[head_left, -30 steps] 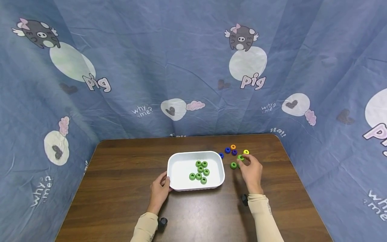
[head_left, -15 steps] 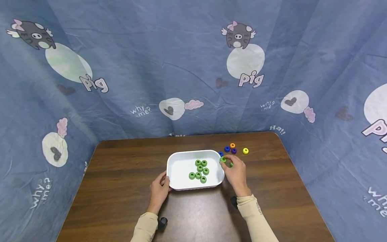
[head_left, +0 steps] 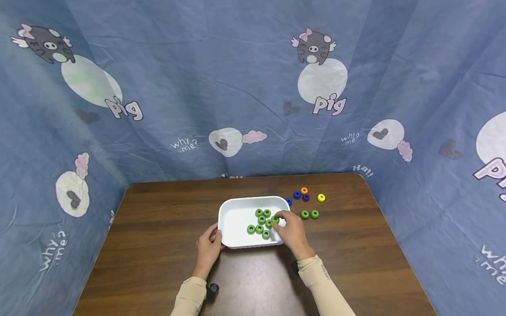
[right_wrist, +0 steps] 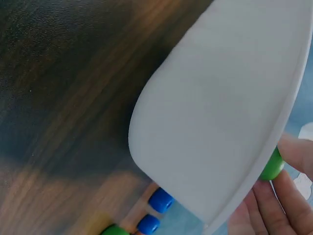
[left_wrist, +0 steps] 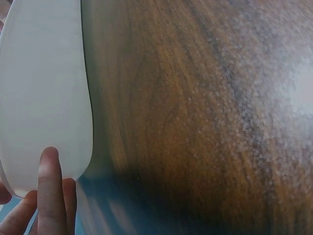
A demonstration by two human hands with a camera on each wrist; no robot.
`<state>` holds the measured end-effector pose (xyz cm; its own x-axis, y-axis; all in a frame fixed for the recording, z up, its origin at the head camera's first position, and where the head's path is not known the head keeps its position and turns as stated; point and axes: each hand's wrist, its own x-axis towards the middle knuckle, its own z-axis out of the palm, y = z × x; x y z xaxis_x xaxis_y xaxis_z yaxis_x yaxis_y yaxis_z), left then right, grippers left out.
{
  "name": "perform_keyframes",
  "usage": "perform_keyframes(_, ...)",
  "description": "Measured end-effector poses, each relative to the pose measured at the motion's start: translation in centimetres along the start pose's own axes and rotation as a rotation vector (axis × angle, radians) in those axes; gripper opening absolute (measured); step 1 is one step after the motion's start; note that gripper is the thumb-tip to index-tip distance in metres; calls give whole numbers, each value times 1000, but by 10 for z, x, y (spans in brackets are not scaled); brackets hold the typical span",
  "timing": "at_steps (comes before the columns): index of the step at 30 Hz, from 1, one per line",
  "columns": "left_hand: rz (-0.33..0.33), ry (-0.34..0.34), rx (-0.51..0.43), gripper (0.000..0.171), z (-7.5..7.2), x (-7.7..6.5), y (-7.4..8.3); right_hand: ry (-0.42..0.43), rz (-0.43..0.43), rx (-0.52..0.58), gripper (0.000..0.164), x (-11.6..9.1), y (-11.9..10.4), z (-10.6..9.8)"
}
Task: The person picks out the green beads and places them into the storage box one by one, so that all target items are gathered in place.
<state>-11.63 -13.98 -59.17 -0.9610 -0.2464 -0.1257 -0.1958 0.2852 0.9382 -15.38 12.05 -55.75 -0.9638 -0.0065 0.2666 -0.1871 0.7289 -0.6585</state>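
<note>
A white rectangular tray (head_left: 236,217) sits on the table with several green ring-shaped beads (head_left: 258,229) inside, toward its right half. My left hand (head_left: 208,249) holds the tray's left end, thumb at the rim; in the left wrist view a finger (left_wrist: 50,188) lies along the outer wall (left_wrist: 46,83). Over the tray's right part, my right hand (head_left: 293,232) pinches one green bead (head_left: 275,220) between thumb and fingers, close to the beads inside. From the right wrist view that pinched green bead (right_wrist: 272,167) shows just past the tray rim, partly hidden by it.
Right of the tray lie two green beads (head_left: 305,214), a yellow bead (head_left: 321,198), an orange bead (head_left: 304,191) and several blue or purple beads (head_left: 297,194). One blue bead (head_left: 289,202) is close by the tray's corner. A blue printed curtain (head_left: 253,87) surrounds the brown wooden table (head_left: 158,245).
My right hand has carried one green bead leftward from the group on the table, across the tray's right rim and over the inside. My left hand keeps its hold on the tray.
</note>
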Motion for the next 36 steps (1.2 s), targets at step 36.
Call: perform_keyframes(36,6,13,6,38,0,1,-2,-190,-69,-149,18,2,1,21)
